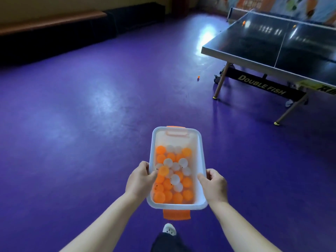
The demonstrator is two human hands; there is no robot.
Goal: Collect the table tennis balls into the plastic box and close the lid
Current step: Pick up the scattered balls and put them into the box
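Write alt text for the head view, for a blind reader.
Left hand and right hand grip the long sides of a lidless plastic box holding orange and white balls, above a purple floor. One orange ball lies on the floor beside a table tennis table; two more balls rest on its top.

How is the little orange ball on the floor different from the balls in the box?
The floor ball lies alone on the purple floor; the box balls are piled together in the plastic box. The floor ball is orange; the box balls mix orange and white. All are small round balls.
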